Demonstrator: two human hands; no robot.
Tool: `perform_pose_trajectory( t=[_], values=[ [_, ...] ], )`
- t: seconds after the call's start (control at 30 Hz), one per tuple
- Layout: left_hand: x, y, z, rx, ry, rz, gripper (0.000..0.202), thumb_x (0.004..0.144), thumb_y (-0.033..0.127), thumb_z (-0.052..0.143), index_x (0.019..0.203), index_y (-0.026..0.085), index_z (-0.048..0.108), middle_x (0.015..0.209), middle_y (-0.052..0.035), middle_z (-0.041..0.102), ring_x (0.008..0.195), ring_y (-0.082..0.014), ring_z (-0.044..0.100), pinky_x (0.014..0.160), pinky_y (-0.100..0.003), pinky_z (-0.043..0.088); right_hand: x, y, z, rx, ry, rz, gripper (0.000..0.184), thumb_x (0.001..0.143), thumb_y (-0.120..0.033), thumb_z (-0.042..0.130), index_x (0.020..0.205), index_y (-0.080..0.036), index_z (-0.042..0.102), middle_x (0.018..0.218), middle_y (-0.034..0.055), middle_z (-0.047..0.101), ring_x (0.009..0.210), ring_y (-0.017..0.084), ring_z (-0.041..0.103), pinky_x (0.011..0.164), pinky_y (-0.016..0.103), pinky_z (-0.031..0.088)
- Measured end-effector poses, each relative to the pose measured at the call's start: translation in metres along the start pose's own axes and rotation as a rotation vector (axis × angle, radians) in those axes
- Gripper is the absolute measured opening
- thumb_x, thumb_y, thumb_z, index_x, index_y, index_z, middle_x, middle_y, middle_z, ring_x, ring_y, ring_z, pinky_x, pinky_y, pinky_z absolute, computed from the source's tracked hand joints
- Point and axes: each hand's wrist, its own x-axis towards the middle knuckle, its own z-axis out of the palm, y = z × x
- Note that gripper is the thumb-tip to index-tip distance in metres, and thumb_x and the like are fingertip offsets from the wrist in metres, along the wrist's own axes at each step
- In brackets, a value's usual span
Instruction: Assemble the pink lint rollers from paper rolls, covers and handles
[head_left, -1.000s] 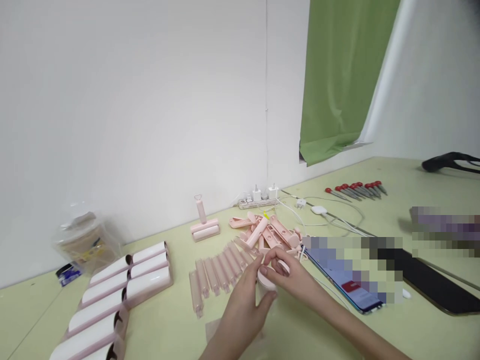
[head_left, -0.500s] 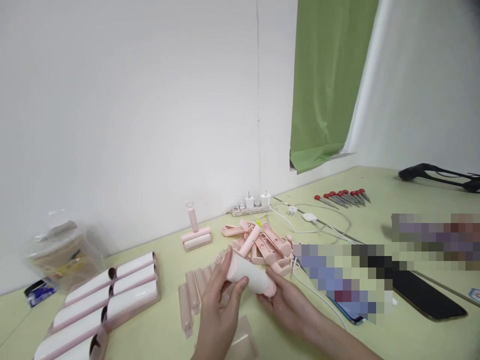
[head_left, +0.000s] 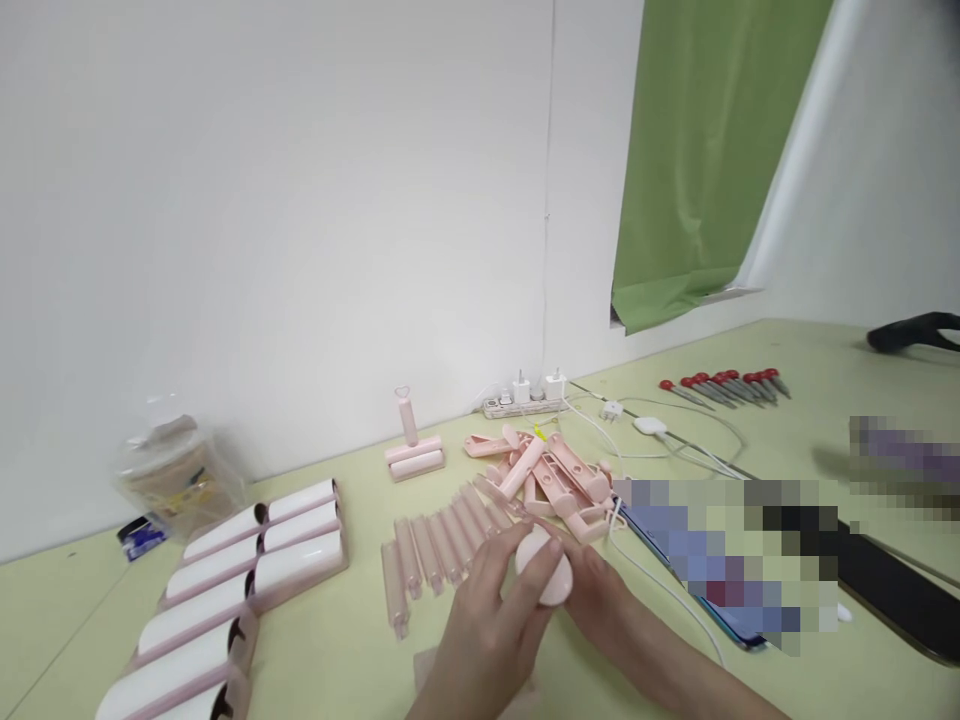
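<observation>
Both my hands hold a lint roller [head_left: 544, 568], its round pale pink end turned up toward me; its white sleeve is mostly hidden now. My left hand [head_left: 491, 610] wraps around it, with fingers over the pink end. My right hand [head_left: 604, 595] grips it from the far right side. Just beyond my hands lies a heap of pink plastic handle parts [head_left: 555, 475]. A row of clear pinkish tubes [head_left: 420, 550] is left of that heap. Under my left wrist, a clear plastic piece [head_left: 425, 665] is partly hidden.
White rolls in pinkish trays [head_left: 300, 565] fill the left side. A finished-looking pink roller [head_left: 415, 455] leans by the wall. A power strip [head_left: 525, 405] with cables, red-headed screwdrivers [head_left: 724, 385], a phone [head_left: 739, 630] and a bagged tub [head_left: 176, 480] surround the work area.
The roller has turned from lying sideways to pointing its pink end at me, and my hands have closed in around it. The view has shifted left, so the scene sits further right.
</observation>
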Motion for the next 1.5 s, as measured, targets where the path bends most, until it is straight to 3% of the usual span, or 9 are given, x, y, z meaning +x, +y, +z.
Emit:
perform_pose_trajectory(
  t=[0.17,0.37,0.5,0.67,0.77,0.97,1.1,1.23,1.5],
  values=[
    [0.004,0.02,-0.012,-0.24,-0.087,-0.042,0.058,0.078,0.024,0.051,0.133,0.024,0.033,0.128,-0.0117,0.043,0.118,-0.0267,0.037,0.097,-0.042,0.032,-0.008,-0.001,-0.004,-0.114,0.009,0.069,0.085,0.058,-0.057,0.068,0.13,-0.03,0.03,0.135,0.0048,0.034,0.122,0.025,0.034,0.097,0.034,0.031],
    [0.002,0.028,-0.017,-0.631,-0.13,-0.537,0.096,0.067,0.032,0.064,0.139,0.021,0.002,0.141,-0.0104,0.023,0.131,-0.0276,0.014,0.105,-0.046,0.015,-0.011,-0.014,0.005,-0.266,-0.104,-0.009,0.098,0.054,-0.061,0.067,0.131,-0.029,0.016,0.123,0.0128,0.043,0.103,0.033,0.048,0.081,0.041,0.042],
    [0.006,0.025,-0.008,-1.104,-0.143,-0.647,0.12,0.048,0.027,0.077,0.138,0.024,-0.002,0.132,-0.013,0.037,0.119,-0.0306,0.038,0.096,-0.045,0.033,-0.017,-0.02,0.009,-0.392,-0.149,-0.212,0.087,0.055,-0.056,0.065,0.125,-0.029,0.021,0.125,0.0131,0.039,0.109,0.036,0.043,0.083,0.043,0.041],
    [0.015,0.028,0.002,-1.479,-0.111,-0.93,0.082,0.064,0.073,0.044,0.128,0.022,0.034,0.108,-0.0123,0.056,0.079,-0.0254,0.063,0.063,-0.036,0.05,-0.022,-0.005,-0.001,-0.755,-0.072,-0.28,0.094,0.047,-0.02,0.074,0.125,-0.038,0.025,0.14,0.0064,0.012,0.109,0.036,0.043,0.074,0.039,0.048],
    [0.012,0.029,0.006,-1.306,0.006,-1.115,0.077,0.07,0.071,0.037,0.132,0.029,0.021,0.087,-0.0059,0.062,0.052,-0.0173,0.062,0.043,-0.027,0.047,-0.023,0.007,-0.003,-0.814,-0.138,-0.199,0.096,0.049,-0.019,0.075,0.128,-0.041,0.024,0.142,0.004,0.007,0.106,0.034,0.046,0.064,0.035,0.051],
    [0.01,0.03,0.003,-1.267,0.197,-1.047,0.07,0.071,0.061,0.049,0.128,0.032,0.021,0.067,0.0036,0.058,0.03,-0.0116,0.05,0.027,-0.022,0.038,-0.016,-0.009,0.005,-0.93,-0.183,-0.397,0.113,0.04,-0.024,0.081,0.137,-0.027,0.023,0.142,0.0074,0.02,0.127,0.039,0.017,0.1,0.05,0.025],
    [0.018,0.026,-0.022,-1.37,0.358,-1.16,0.047,0.076,0.059,0.044,0.096,0.017,0.049,0.055,0.0043,0.051,0.031,-0.0078,0.045,0.028,-0.018,0.036,0.029,-0.049,0.014,-1.179,-0.051,-0.514,0.07,0.075,-0.038,0.058,0.135,-0.023,0.024,0.14,0.0071,0.026,0.128,0.027,0.022,0.102,0.04,0.025],
    [0.022,0.019,-0.055,-1.531,0.47,-1.035,0.029,0.078,0.046,0.05,0.077,0.017,0.048,0.062,0.0034,0.052,0.036,-0.005,0.043,0.032,-0.017,0.037,0.111,-0.072,0.021,-1.71,-0.016,-0.292,0.027,0.088,-0.03,0.043,0.108,-0.016,0.053,0.113,0.0097,0.054,0.109,0.022,0.046,0.095,0.038,0.033],
    [0.024,0.023,-0.09,-1.583,0.516,-0.864,0.024,0.083,0.044,0.042,0.082,0.02,0.045,0.066,0.0043,0.049,0.039,-0.0049,0.042,0.034,-0.016,0.037,0.192,-0.037,0.021,-1.802,-0.086,-0.015,0.026,0.086,-0.028,0.051,0.106,-0.012,0.053,0.106,0.0076,0.055,0.093,0.018,0.055,0.08,0.038,0.046]
  ],
)
